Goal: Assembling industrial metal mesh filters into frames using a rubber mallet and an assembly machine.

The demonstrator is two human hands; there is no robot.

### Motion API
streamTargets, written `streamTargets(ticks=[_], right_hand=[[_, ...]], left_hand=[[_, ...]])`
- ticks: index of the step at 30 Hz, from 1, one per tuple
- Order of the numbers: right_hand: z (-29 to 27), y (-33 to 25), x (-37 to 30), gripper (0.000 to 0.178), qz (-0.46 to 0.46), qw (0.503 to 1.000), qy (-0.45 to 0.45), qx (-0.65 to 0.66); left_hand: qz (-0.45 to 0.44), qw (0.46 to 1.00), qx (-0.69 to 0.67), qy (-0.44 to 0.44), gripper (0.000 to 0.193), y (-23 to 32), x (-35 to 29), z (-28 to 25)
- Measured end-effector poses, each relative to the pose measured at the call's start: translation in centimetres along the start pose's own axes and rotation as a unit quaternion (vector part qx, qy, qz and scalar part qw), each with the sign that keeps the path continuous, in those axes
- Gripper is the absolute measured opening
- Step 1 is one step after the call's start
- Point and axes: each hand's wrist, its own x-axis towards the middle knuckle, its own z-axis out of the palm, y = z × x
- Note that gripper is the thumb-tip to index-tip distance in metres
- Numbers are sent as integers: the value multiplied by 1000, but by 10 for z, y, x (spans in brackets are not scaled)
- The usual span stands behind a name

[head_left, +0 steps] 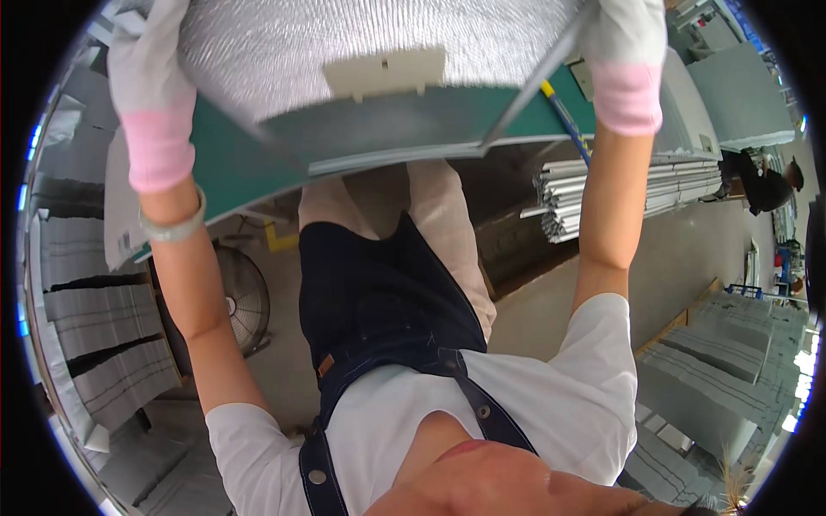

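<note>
My left hand [153, 64], in a white glove with a pink cuff, is at the upper left. My right hand [630, 52], gloved the same way, is at the upper right. Between them a thin grey metal frame [396, 157] is held tilted, its blurred side bars running up to each glove. The upper edge of the picture cuts off my fingertips. Beyond the frame lies a panel lined with crinkled silver foil [275, 56], with a beige plate [384, 73] at its near edge.
A green-topped workbench [228, 172] carries the panel. On its right rests a blue and yellow stick [564, 119] near bundled white metal strips [568, 202]. A floor fan [245, 297] stands below left. Stacked grey panels [99, 314] line the left; another person [766, 182] is far right.
</note>
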Motion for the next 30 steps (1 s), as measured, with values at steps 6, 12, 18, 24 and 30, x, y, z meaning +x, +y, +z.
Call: streamTargets(ticks=[6, 12, 18, 24, 30], right_hand=[[-26, 69, 24, 19, 12, 996, 23, -80], [-43, 98, -3, 17, 63, 987, 28, -142], [-52, 132, -37, 18, 114, 991, 27, -61], [-57, 151, -38, 24, 100, 993, 24, -51], [-53, 152, -33, 25, 153, 983, 15, -96]], left_hand=[[400, 886, 235, 31, 52, -82, 52, 39], [31, 967, -242, -69, 17, -72, 23, 80], [-92, 955, -270, -75, 11, -84, -15, 104], [-189, 910, -366, -48, 16, -100, -24, 121], [-176, 972, -154, -27, 10, -104, 22, 92]])
